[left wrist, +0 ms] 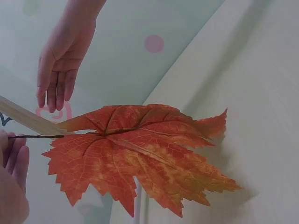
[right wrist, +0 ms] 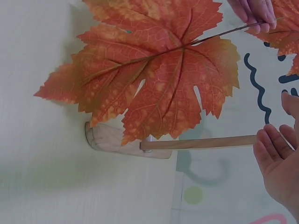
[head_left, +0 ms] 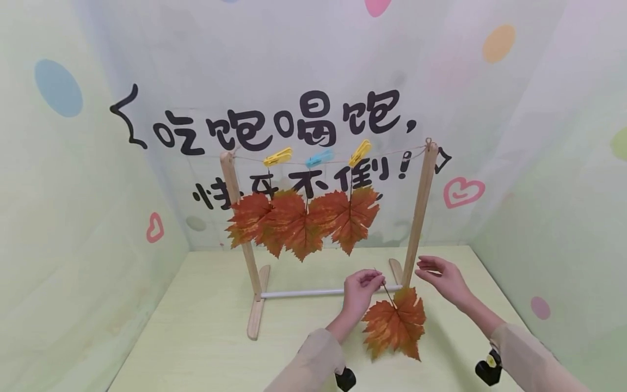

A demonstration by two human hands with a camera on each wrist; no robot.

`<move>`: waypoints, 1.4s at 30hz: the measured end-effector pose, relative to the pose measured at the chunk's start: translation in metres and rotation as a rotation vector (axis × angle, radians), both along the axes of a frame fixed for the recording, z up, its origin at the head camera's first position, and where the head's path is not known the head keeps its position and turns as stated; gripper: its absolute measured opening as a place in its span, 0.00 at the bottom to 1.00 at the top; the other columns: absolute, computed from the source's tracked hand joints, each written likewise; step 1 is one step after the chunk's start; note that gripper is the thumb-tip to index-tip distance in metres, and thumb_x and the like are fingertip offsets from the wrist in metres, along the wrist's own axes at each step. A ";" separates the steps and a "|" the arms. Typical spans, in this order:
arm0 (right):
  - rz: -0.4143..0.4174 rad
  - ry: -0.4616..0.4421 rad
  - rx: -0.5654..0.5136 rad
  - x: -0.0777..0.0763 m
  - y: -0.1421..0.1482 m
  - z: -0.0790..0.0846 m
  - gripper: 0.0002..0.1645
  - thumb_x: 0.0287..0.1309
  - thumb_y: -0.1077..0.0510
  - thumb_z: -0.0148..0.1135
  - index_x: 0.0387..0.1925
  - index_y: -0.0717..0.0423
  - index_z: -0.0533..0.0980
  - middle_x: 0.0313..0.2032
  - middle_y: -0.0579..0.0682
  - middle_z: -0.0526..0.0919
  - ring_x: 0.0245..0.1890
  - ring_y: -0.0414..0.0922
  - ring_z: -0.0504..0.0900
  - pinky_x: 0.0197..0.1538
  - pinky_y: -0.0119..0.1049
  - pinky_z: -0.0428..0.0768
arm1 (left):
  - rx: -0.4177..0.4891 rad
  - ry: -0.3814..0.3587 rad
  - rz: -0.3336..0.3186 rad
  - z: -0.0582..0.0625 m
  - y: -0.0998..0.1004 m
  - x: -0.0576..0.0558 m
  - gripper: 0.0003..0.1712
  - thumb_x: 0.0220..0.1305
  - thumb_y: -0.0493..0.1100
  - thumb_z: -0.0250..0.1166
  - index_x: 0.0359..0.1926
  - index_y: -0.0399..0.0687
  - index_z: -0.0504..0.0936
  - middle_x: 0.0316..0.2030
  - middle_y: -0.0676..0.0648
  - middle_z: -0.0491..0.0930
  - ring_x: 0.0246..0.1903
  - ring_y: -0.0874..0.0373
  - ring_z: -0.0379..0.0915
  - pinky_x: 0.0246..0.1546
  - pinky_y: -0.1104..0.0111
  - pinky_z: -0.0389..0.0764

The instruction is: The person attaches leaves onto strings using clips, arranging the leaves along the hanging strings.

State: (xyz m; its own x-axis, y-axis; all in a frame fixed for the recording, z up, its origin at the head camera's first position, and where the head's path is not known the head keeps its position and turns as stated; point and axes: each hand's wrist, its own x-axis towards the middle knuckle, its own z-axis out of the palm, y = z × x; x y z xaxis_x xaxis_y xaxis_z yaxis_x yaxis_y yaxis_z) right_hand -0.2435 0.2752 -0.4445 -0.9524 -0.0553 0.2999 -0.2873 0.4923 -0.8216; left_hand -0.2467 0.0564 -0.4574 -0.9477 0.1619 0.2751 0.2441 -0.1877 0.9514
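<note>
An orange-red artificial maple leaf (head_left: 395,325) hangs by its thin dark stem from my left hand (head_left: 361,291). The thumb and fingers pinch that stem, and the leaf spreads to the right of the hand above the table. My right hand (head_left: 443,277) is held up beside the right post, fingers loosely extended and holding nothing. In the left wrist view, the leaf (left wrist: 135,154) fills the middle, with the right hand (left wrist: 63,70) behind it. In the right wrist view, the left hand (right wrist: 254,11) pinches the stem's end.
A wooden rack with a left post (head_left: 251,261), a right post (head_left: 420,212) and a white crossbar (head_left: 303,293) stands on the table (head_left: 196,326). Along its string, two yellow clothespins (head_left: 277,157) and a blue clothespin (head_left: 319,158) hold three similar leaves (head_left: 296,223). Printed cloth walls enclose the table.
</note>
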 end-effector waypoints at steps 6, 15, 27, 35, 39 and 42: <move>0.045 -0.016 -0.014 -0.003 -0.009 0.000 0.25 0.54 0.63 0.62 0.50 0.74 0.70 0.42 0.67 0.78 0.40 0.39 0.78 0.41 0.23 0.76 | -0.003 -0.007 0.003 0.018 -0.015 0.002 0.08 0.57 0.30 0.61 0.35 0.26 0.81 0.32 0.31 0.81 0.34 0.45 0.80 0.35 0.69 0.80; 0.078 -0.037 -0.011 -0.007 -0.025 -0.012 0.23 0.55 0.62 0.61 0.49 0.74 0.70 0.41 0.64 0.79 0.42 0.52 0.78 0.41 0.25 0.77 | -0.116 0.118 0.014 0.048 -0.045 0.003 0.09 0.54 0.32 0.64 0.36 0.28 0.82 0.34 0.34 0.81 0.33 0.51 0.80 0.32 0.75 0.79; 0.104 -0.082 -0.059 -0.008 -0.047 -0.041 0.22 0.53 0.65 0.62 0.47 0.75 0.71 0.40 0.65 0.79 0.39 0.48 0.79 0.42 0.29 0.78 | -0.205 0.144 0.051 0.066 -0.092 -0.003 0.10 0.56 0.33 0.63 0.38 0.30 0.82 0.36 0.36 0.82 0.35 0.47 0.79 0.32 0.76 0.78; 0.164 -0.122 -0.026 -0.013 -0.069 -0.069 0.22 0.53 0.63 0.62 0.47 0.73 0.72 0.42 0.67 0.78 0.44 0.62 0.76 0.45 0.44 0.78 | -0.274 0.191 0.091 0.072 -0.128 -0.003 0.09 0.57 0.32 0.62 0.38 0.32 0.82 0.35 0.37 0.82 0.36 0.39 0.77 0.32 0.76 0.78; 0.191 -0.137 0.048 -0.018 -0.082 -0.082 0.21 0.54 0.62 0.61 0.47 0.72 0.72 0.45 0.68 0.77 0.46 0.61 0.75 0.47 0.52 0.75 | -0.279 0.191 0.117 0.071 -0.140 -0.002 0.08 0.56 0.32 0.62 0.37 0.32 0.82 0.35 0.37 0.82 0.35 0.42 0.78 0.33 0.75 0.78; 0.216 -0.135 0.100 -0.021 -0.092 -0.092 0.21 0.54 0.62 0.61 0.47 0.72 0.72 0.45 0.67 0.77 0.46 0.60 0.75 0.48 0.54 0.73 | -0.286 0.173 0.143 0.070 -0.147 0.000 0.08 0.55 0.32 0.63 0.37 0.32 0.82 0.35 0.37 0.82 0.35 0.44 0.79 0.33 0.75 0.79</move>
State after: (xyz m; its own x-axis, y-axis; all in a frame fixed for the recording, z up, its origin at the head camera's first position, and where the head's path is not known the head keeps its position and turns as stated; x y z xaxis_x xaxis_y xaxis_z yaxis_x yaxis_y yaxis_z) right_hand -0.2641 0.1837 -0.5367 -0.9462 -0.2847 0.1540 -0.2859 0.5118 -0.8101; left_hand -0.2464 -0.0906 -0.3874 -0.9099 0.1245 0.3956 0.4102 0.1282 0.9030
